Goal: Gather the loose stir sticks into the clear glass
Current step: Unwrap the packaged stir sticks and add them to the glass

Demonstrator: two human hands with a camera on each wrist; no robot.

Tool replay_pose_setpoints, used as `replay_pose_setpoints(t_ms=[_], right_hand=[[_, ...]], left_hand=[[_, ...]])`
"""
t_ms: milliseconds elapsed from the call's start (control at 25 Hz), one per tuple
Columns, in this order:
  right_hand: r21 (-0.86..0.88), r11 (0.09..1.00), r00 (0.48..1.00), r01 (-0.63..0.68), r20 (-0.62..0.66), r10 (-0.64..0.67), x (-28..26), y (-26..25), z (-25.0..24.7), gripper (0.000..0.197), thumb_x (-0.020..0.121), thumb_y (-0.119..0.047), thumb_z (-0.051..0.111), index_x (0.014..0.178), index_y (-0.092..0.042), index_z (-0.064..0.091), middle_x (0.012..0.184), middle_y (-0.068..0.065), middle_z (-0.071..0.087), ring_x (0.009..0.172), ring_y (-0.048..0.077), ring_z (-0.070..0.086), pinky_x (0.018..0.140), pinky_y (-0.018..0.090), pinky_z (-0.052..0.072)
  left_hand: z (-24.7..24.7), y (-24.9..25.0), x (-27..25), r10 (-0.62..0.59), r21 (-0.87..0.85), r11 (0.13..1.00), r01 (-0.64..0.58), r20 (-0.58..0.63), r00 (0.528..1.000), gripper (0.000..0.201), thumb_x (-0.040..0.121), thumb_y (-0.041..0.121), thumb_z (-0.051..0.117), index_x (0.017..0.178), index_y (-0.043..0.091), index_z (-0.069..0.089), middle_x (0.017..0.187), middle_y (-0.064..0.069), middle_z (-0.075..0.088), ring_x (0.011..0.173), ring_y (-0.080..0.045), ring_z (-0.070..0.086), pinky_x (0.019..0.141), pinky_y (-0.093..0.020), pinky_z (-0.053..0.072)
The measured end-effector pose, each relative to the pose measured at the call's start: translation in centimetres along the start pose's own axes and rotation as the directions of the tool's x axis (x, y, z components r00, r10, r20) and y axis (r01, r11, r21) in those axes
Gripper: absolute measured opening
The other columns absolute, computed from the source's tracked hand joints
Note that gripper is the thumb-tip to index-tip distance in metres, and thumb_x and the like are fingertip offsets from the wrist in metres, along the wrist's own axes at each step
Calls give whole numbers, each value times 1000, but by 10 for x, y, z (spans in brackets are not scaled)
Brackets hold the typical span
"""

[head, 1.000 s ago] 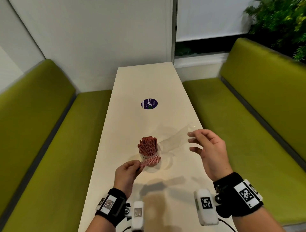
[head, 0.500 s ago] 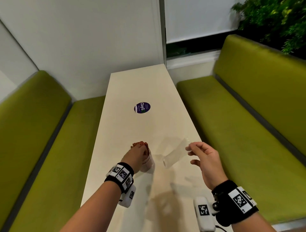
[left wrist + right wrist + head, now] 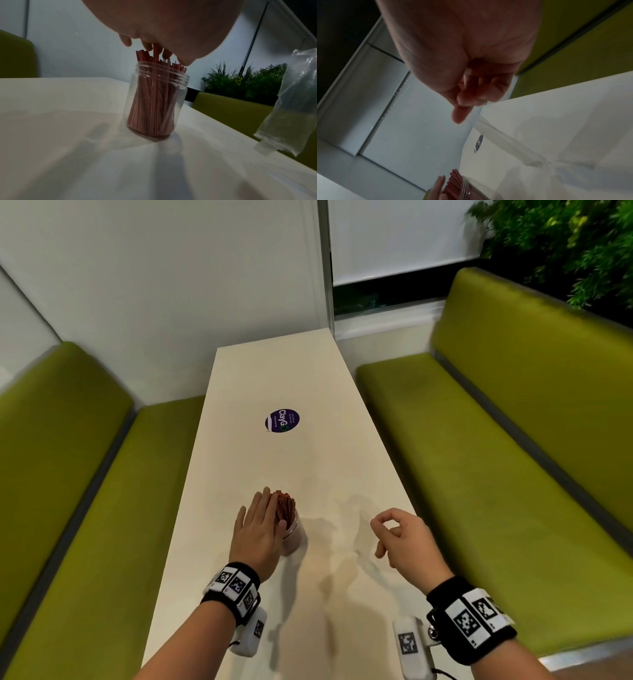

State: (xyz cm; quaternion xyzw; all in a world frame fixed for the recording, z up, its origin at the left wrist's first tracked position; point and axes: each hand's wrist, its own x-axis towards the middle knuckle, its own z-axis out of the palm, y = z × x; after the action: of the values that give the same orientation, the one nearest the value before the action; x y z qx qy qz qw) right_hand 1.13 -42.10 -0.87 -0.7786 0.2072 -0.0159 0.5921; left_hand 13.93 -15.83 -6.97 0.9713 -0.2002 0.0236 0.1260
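Red stir sticks stand packed in the clear glass, a threaded jar that sits upright on the pale surface, and their tips poke out above its rim. From the head view I see my left hand laid flat over the top of the bundle, fingers straight and together, palm down. The left wrist view shows the fingertips touching the tallest stick ends; I cannot tell whether any single stick is pinched between them, so I read that hand as released and pressing. I see no loose sticks lying on the surface in any view.

My right hand hangs above the surface to the right of the glass, well apart from it, with the fingers curled and the thumb meeting the forefinger. In the right wrist view those fingers pinch the upper edge of a clear plastic bag, which trails down from the hand toward the surface. The left wrist view shows the same bag hanging limp and see-through beside the glass. In the head view it is nearly invisible.

Farther along the surface lies a round purple sticker. Green cushioned benches run along both sides.
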Motion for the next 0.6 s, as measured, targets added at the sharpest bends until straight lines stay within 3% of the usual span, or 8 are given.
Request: replay_pose_setpoints(t_ms=[120,240,320,440,600], right_hand=[[12,999,999,47,-25,-46,4,0,-4,10,96,-26,62,87,-24,66,71,-1,76,55,15,67,58,29,50],[-46,997,998,59,12,-59,5,18,-3,11,92,-27,67,82,-27,70,78,-6,77,71,10,71,64,26,52],[-96,995,999,36,40,-32,3,39,-2,9,90,-30,69,81,-28,73,78,-7,76,74,5,70,66,25,52],[-262,965,993,-23,109,53,-5,72,-1,17,87,-43,69,82,-28,73,81,-11,74,78,0,67,76,25,56],[-480,874,965,-73,189,184,-14,96,-7,35,79,-64,61,85,-31,71,84,-13,71,83,2,65,82,29,56]], left_hand=[[-9,12,-8,-19,-72,997,7,-175,984,53,99,40,31,149,25,34,162,2,24,149,-19,20,123,-36,9],[-11,31,-23,-20,-139,990,-31,-349,937,39,92,35,47,127,19,56,138,-3,50,128,-24,43,111,-35,26],[0,47,-37,46,-165,980,-115,-374,926,27,90,29,53,112,16,62,120,-4,59,113,-25,51,100,-34,35],[27,71,-57,82,-251,960,-125,-177,981,15,88,22,56,103,21,60,106,3,59,99,-17,53,87,-31,44],[63,101,-67,74,-254,967,-36,142,987,23,89,32,50,110,27,59,113,8,57,106,-16,55,90,-33,45]])
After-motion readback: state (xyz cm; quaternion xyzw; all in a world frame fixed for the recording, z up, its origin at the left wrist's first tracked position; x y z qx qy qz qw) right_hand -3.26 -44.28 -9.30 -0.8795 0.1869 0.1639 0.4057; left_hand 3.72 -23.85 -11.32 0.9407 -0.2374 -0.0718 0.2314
